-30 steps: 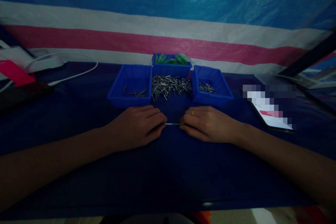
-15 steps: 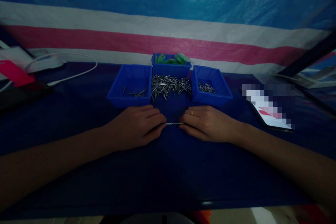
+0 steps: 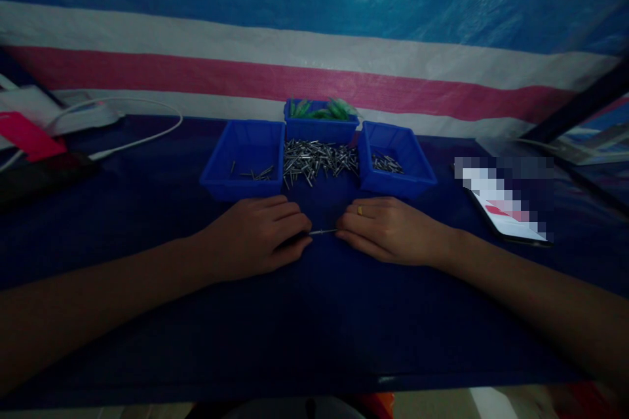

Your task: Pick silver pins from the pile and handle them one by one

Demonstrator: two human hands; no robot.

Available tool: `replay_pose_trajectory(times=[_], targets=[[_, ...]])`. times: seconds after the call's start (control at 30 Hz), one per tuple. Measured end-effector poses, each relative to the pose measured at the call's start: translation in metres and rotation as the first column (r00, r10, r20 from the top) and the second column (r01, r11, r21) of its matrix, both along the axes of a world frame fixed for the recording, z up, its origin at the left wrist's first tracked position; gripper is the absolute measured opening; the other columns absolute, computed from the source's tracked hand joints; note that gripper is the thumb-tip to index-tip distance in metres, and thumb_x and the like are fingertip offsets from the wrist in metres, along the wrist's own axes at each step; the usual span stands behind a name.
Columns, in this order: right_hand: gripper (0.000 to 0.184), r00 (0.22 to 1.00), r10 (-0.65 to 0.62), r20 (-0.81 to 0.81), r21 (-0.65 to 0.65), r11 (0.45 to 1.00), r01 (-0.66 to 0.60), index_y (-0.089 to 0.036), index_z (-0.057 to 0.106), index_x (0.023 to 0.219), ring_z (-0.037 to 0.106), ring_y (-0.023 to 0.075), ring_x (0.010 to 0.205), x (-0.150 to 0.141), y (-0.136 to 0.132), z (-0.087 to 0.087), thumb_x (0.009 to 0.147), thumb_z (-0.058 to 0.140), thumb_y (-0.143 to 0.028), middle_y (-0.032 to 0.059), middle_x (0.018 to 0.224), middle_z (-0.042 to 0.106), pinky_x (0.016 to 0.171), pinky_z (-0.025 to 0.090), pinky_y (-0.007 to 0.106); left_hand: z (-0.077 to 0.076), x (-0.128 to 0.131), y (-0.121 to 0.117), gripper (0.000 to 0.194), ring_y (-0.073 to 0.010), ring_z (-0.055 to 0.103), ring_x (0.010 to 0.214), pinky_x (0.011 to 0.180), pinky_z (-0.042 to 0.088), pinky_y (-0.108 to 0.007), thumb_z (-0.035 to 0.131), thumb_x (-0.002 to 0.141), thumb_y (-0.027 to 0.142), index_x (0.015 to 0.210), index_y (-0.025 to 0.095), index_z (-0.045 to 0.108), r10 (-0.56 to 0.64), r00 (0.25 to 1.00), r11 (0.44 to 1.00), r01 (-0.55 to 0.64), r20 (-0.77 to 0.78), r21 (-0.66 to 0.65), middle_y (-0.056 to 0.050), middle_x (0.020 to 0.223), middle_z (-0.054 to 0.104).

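Observation:
A thin metal blind rivet (image 3: 322,232) with a small collar at its middle lies level between my two hands, just above or on the blue table. My left hand (image 3: 268,232) has its fingertips at the rivet's left end, the thumb a little lower than the index finger. My right hand (image 3: 386,229), with a gold ring on one finger, pinches the other end. Beyond the hands lies a pile of loose metal rivets (image 3: 317,160). On its left stands a blue bin (image 3: 216,173) with a few rivets inside, on its right another blue bin (image 3: 417,177) holding several.
Behind the pile a third blue bin (image 3: 322,127) holds green items in plastic. A phone (image 3: 511,216) lies to the right. At left are a white cable (image 3: 167,134), a red item (image 3: 29,134) and a dark object (image 3: 44,180). A striped sheet (image 3: 314,46) closes off the back.
My left thumb has dropped slightly away from the index finger, and the rivet's left end shows a little more. My right hand, the bins and the pile stay in place.

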State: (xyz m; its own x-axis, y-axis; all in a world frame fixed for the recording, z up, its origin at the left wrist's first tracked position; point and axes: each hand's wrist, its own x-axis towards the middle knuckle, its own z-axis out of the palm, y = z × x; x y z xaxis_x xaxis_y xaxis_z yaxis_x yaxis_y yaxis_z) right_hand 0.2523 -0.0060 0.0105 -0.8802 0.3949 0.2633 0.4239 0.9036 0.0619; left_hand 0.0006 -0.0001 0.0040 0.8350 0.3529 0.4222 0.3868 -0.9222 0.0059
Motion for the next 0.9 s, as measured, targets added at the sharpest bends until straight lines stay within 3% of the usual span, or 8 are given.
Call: replay_pose_trajectory(times=[0.9], targets=[[0.034, 1.0, 0.004, -0.014, -0.068, 0.998, -0.005, -0.015, 0.059, 0.086, 0.053, 0.013, 0.066, 0.0004, 0.0013, -0.0003, 0.104, 0.036, -0.033, 0.0028, 0.073, 0.06, 0.065, 0.041, 0.025, 0.0002, 0.0006, 0.0001, 0.027, -0.0131, 0.058, 0.069, 0.064, 0.046, -0.025, 0.041, 0.1, 0.023, 0.087, 0.016, 0.063, -0.017, 1.0, 0.999, 0.017, 0.008, 0.047, -0.002, 0.076, 0.064]])
